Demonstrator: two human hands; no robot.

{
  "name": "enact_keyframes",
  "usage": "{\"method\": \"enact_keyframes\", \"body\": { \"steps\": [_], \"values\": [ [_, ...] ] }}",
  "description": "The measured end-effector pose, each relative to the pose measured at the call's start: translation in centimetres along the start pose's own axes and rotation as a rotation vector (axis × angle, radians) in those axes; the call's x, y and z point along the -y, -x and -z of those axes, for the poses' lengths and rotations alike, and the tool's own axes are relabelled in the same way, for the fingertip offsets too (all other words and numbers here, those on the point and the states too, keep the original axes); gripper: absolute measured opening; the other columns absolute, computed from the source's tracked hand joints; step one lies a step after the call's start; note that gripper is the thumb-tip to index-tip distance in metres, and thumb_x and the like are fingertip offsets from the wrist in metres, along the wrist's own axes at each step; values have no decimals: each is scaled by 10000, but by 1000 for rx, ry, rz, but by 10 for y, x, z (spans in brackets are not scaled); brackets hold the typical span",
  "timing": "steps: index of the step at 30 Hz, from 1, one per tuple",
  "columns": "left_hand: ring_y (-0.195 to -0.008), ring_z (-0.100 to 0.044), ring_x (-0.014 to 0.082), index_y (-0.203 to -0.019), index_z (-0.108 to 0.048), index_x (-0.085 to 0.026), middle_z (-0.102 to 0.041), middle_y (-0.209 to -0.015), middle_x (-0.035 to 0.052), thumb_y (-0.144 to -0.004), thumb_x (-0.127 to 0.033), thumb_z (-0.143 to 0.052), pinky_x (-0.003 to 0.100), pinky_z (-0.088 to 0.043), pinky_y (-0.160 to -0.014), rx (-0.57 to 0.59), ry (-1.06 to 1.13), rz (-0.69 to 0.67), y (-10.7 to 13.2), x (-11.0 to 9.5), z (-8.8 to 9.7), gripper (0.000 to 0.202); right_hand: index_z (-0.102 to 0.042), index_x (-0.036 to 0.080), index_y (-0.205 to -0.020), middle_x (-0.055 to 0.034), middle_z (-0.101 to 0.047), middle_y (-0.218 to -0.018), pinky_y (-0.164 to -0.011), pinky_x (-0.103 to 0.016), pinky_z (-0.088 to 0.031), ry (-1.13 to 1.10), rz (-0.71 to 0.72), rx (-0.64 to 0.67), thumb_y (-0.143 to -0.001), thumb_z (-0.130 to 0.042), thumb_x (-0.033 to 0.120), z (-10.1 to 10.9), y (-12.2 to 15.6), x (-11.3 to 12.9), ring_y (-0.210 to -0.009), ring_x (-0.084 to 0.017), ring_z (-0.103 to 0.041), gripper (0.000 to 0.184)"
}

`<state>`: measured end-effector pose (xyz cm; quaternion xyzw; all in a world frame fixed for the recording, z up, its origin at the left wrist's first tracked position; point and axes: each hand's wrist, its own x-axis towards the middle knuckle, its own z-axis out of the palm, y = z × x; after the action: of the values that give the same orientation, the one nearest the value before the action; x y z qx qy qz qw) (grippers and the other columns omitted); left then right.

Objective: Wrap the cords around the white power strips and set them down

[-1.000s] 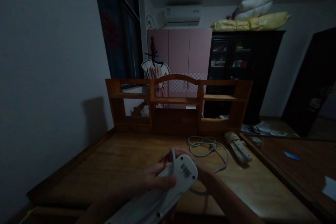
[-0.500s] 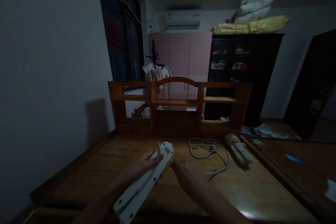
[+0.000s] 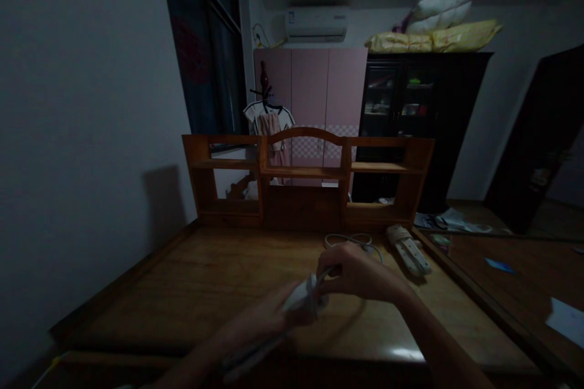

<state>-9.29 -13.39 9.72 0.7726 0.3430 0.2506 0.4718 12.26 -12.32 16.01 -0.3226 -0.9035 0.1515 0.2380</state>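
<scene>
Power strip (image 3: 300,299): white, lower centre of the head view, lifted above the desk and slanting from the bottom of the frame up toward the middle; blurred, so its details cannot be told.
Left hand (image 3: 270,315): lower centre, fingers closed around the power strip near its upper end; their exact placing is lost in the blur.
Right hand (image 3: 362,273): just right of that end, thumb and fingers brought together, pinching the grey cord.
Grey cord (image 3: 325,271): a short length shows between the strip's end and the right fingertips.
Cable loops (image 3: 336,235): grey, lying on the desk behind the right hand, which partly covers them.
Second strip (image 3: 410,252): right of centre, resting on the desk near its right edge, its pale cord wrapped around the far end.
Desk (image 3: 214,279): wooden, across the lower half, with a glare spot at lower right.
Shelf unit (image 3: 305,172): wooden, along the desk's far edge, mid-frame.
Pink wardrobe (image 3: 310,85): upper centre, beyond the shelf unit.
Dark cabinet (image 3: 456,103): upper right, beside the wardrobe.
</scene>
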Motion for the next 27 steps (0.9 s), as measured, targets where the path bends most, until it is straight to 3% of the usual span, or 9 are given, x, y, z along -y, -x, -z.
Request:
{"method": "enact_keyframes", "body": {
  "steps": [4, 7, 10, 13, 16, 19, 24, 27],
  "values": [
    [-926, -587, 216, -1145, -578, -238, -645, -1035, 12, -732, -421, -641, 307, -439, -838, 90, -89, 58, 9, -21, -20, 456, -709, 142, -775, -3, -632, -654, -485, -181, -336, -309, -5, 183, -669, -717, 457, 6, -12, -18, -557, -90, -514, 332],
    [-919, -574, 212, -1130, -581, -225, -641, -997, 13, -726, -414, -655, 315, -433, -851, 52, -64, 34, 12, -32, -27, 452, -700, 120, -803, -35, -666, -712, -562, -202, -422, -593, -54, 316, -673, -715, 433, -1, -20, -33, -628, -125, -585, 339],
    [-993, -551, 212, -1176, -541, -222, -621, -1085, 24, -749, -389, -650, 300, -426, -870, -92, 45, -30, 11, -37, -29, 471, -694, 112, -767, -34, -657, -698, -611, -232, -446, -749, -116, 204, -675, -707, 408, -17, -24, -52, -645, -135, -584, 311],
    [-945, -577, 212, -1200, -510, -178, -640, -1032, 66, -781, -449, -605, 286, -455, -805, -260, 159, -3, 3, -34, -25, 509, -638, 125, -648, 24, -552, -574, -506, -191, -378, -764, -213, -1, -696, -667, 377, -36, -25, -67, -520, -82, -474, 258],
    [-728, -609, 182, -1198, -486, -155, -655, -880, 71, -811, -520, -529, 271, -478, -641, -341, 279, 37, -12, -18, -17, 534, -546, 145, -583, 63, -404, -503, -426, -170, -274, -673, -275, -93, -774, -559, 363, -50, -27, -76, -441, -54, -338, 289],
    [-606, -596, 158, -1156, -492, -151, -642, -790, 53, -795, -571, -519, 253, -461, -552, -425, 356, 29, -33, 10, -6, 555, -550, 145, -630, 58, -391, -503, -431, -178, -240, -455, -238, -111, -847, -465, 383, -59, -34, -84, -442, -62, -331, 332],
    [-636, -603, 173, -1030, -548, -104, -645, -794, 77, -747, -659, -508, 270, -465, -588, -600, 230, 83, -78, 62, 30, 625, -602, 154, -790, 3, -568, -623, -514, -207, -241, 190, -154, -294, -931, -390, 333, -71, -47, -116, -547, -98, -502, 311],
    [-838, -619, 206, -1093, -531, -128, -647, -956, 93, -750, -671, -490, 288, -466, -739, -791, 72, 71, -106, 83, 54, 644, -588, 156, -825, -34, -634, -680, -507, -227, -209, 512, -97, -297, -944, -381, 269, -85, -50, -141, -557, -109, -554, 264]
  ]
}}
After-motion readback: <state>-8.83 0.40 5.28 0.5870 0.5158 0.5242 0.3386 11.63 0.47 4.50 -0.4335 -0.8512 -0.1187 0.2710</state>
